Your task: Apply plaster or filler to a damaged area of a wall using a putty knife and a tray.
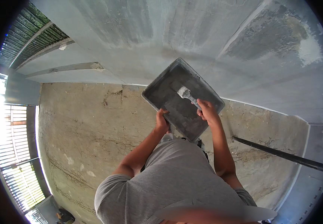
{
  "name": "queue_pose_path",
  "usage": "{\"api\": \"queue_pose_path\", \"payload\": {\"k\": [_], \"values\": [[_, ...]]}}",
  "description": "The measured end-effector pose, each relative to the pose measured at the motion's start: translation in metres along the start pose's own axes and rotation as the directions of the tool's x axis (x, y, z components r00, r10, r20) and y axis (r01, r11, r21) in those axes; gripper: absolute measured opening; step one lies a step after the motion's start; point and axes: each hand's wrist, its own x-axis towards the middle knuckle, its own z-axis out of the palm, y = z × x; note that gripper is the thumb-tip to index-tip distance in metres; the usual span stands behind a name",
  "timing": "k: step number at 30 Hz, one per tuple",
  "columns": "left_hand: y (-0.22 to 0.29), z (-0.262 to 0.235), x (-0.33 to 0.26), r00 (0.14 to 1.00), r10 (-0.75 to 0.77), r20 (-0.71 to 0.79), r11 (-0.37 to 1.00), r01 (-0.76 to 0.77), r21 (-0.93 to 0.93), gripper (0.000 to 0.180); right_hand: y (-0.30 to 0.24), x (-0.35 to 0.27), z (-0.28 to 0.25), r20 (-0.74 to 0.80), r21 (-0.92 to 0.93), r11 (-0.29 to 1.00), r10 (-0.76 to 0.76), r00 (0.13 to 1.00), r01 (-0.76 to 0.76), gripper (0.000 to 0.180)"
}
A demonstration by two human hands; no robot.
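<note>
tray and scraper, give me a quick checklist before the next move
1. Left hand grips the near rim of the grey tray: ok.
2. Right hand closed on the scraper handle: ok.
3. Scraper blade inside the tray, over its floor: ok.
4. Tray held level: not ok, it tilts.
5. Material left in the tray: cannot tell, the floor is uniformly grey.
6. Black pole leans apart from the right arm: ok.

You're on a building site, at an unfinished house: bare cracked concrete floor [94, 130], grey freshly plastered wall [191, 30], a louvred metal gate [15, 156] letting daylight in, and a mortar-smeared tray [176, 93]
</note>
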Motion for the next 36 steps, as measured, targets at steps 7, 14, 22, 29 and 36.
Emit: {"api": "queue_pose_path", "payload": {"k": [7, 14, 22, 29, 36], "values": [[0.006, 0.027, -0.010, 1.000, 0.002, -0.007, 0.999, -0.003, -0.035, 0.031, -0.015, -0.018, -0.009, -0.067, -0.565, 0.698, -0.570, 0.819, 0.439, 0.038], [-0.010, 0.005, 0.011, 0.999, 0.012, -0.043, 0.998, -0.015, -0.063, 0.029, 0.004, -0.016, -0.005, 0.080, -0.827, 0.314, -0.756, 0.650, 0.467, 0.034], [-0.003, 0.022, -0.005, 0.997, -0.009, -0.080, 0.999, 0.005, -0.054, 0.031, 0.013, -0.020, 0.004, 0.259, -0.855, 0.158, -0.695, 0.671, 0.494, 0.039], [-0.008, 0.011, -0.001, 0.998, -0.058, -0.028, 0.997, 0.056, -0.049, 0.034, 0.018, -0.029, -0.001, 0.192, -0.857, 0.261, -0.640, 0.744, 0.445, 0.036], [-0.026, -0.019, 0.021, 0.996, -0.087, 0.025, 0.994, 0.089, -0.061, 0.032, 0.004, -0.044, -0.012, 0.187, -0.887, 0.244, -0.585, 0.789, 0.391, 0.033]]}}
